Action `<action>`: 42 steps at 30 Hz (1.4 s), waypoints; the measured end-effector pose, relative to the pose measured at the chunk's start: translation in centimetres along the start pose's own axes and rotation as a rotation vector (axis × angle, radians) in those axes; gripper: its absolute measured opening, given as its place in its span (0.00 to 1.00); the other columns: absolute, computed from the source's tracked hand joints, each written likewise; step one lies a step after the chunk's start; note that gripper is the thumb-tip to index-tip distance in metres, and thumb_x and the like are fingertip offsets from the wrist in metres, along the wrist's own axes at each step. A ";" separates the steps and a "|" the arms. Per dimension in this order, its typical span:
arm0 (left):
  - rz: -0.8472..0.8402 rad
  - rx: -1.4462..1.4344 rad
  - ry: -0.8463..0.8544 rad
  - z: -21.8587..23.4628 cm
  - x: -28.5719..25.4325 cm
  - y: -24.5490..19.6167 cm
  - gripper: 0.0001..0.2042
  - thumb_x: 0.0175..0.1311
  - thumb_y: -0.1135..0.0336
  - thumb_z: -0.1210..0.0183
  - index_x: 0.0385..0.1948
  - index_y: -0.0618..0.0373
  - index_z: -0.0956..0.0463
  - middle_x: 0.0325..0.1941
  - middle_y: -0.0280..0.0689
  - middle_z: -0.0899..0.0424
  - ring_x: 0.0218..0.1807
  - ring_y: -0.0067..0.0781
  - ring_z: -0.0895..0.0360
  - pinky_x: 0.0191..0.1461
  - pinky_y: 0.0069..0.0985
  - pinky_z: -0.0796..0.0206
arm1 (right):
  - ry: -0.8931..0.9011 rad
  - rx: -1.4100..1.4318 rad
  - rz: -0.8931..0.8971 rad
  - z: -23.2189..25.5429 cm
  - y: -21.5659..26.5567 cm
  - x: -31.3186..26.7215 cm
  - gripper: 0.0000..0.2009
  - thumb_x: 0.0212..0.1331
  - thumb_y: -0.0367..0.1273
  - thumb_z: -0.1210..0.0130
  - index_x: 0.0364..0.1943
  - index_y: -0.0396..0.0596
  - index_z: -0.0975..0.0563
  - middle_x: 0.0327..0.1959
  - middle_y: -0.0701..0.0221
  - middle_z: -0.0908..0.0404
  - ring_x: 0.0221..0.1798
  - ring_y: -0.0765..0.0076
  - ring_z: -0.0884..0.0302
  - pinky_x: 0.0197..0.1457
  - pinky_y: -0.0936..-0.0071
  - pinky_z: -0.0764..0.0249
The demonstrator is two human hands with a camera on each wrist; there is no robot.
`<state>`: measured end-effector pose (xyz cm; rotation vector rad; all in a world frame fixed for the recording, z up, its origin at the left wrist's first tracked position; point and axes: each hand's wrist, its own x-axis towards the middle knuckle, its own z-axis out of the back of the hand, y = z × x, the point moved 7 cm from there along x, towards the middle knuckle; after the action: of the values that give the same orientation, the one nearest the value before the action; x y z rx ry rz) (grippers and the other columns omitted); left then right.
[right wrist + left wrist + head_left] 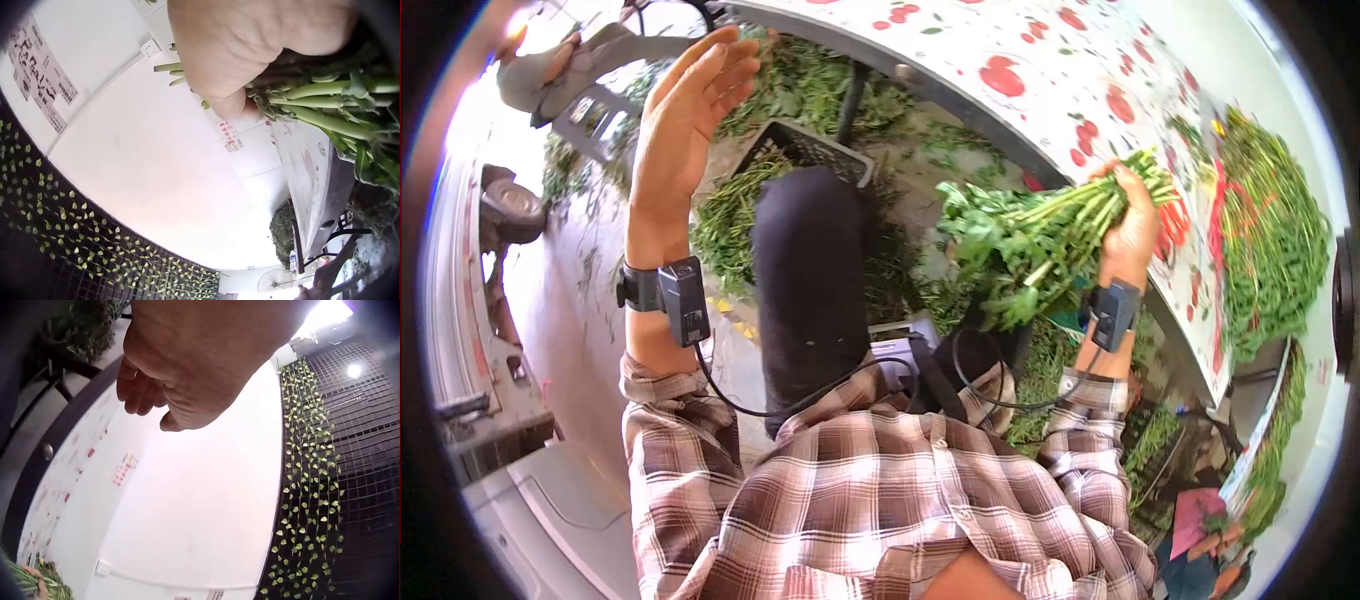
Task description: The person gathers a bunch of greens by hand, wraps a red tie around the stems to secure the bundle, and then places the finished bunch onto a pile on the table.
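Note:
In the head view my right hand [1133, 222] grips a bunch of leafy green stems [1040, 235] near the table's edge, cut ends up and leaves hanging to the left. The right wrist view shows that hand [250, 56] curled round the stems [331, 112]. My left hand [685, 125] is raised at the upper left with its fingers extended, holding nothing; in the left wrist view it [187, 369] is seen from the wrist side.
A white table [960, 60] with red fruit prints curves along the front and right. Bundled greens [1270, 240] are heaped on its right side. A dark crate [805, 150] and loose greens [730, 225] lie on the floor. Another person [565, 75] is at the upper left.

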<state>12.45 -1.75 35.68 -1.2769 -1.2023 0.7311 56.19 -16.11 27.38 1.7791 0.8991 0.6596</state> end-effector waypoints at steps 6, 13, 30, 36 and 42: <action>0.254 -0.106 -0.303 9.6 -5.4 10.6 0.18 0.63 0.66 0.44 0.53 0.63 0.30 0.47 0.41 0.20 0.44 0.29 0.22 0.48 0.25 0.30 | -0.008 -0.048 -0.062 -0.8 0.4 -0.9 0.09 0.53 0.30 0.44 0.35 0.38 0.23 0.28 0.65 0.21 0.32 0.69 0.23 0.38 0.74 0.27; 0.670 0.115 -0.305 12.1 -11.1 26.6 0.18 0.63 0.63 0.45 0.53 0.59 0.28 0.43 0.33 0.21 0.41 0.21 0.25 0.45 0.19 0.32 | 0.017 -0.038 -0.046 0.1 0.3 -0.3 0.11 0.54 0.30 0.45 0.38 0.36 0.25 0.31 0.65 0.23 0.38 0.67 0.26 0.48 0.72 0.29; 0.763 0.956 -0.271 16.1 -10.1 48.0 0.14 0.59 0.66 0.52 0.44 0.57 0.23 0.45 0.49 0.20 0.50 0.53 0.25 0.53 0.41 0.33 | 0.084 -0.057 -0.008 -1.7 1.7 -1.9 0.17 0.55 0.24 0.50 0.50 0.43 0.37 0.37 0.70 0.37 0.41 0.71 0.39 0.51 0.72 0.36; 0.738 1.203 -0.315 15.7 -9.5 46.9 0.15 0.55 0.68 0.45 0.47 0.52 0.26 0.47 0.40 0.24 0.55 0.46 0.31 0.55 0.39 0.34 | 0.100 -0.056 -0.055 -1.2 1.8 -1.8 0.17 0.56 0.23 0.50 0.50 0.42 0.37 0.37 0.70 0.37 0.41 0.72 0.38 0.52 0.72 0.38; 0.607 1.263 -0.181 15.3 -8.5 46.2 0.11 0.57 0.68 0.47 0.42 0.55 0.27 0.40 0.45 0.22 0.47 0.48 0.27 0.50 0.40 0.34 | 0.070 -0.090 -0.023 -1.8 1.8 -2.1 0.17 0.56 0.25 0.50 0.50 0.43 0.37 0.37 0.71 0.36 0.41 0.72 0.37 0.51 0.73 0.38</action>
<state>4.86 4.71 -12.74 -0.4483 -0.2420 1.7050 54.12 -17.32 29.66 1.6724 0.9216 0.7398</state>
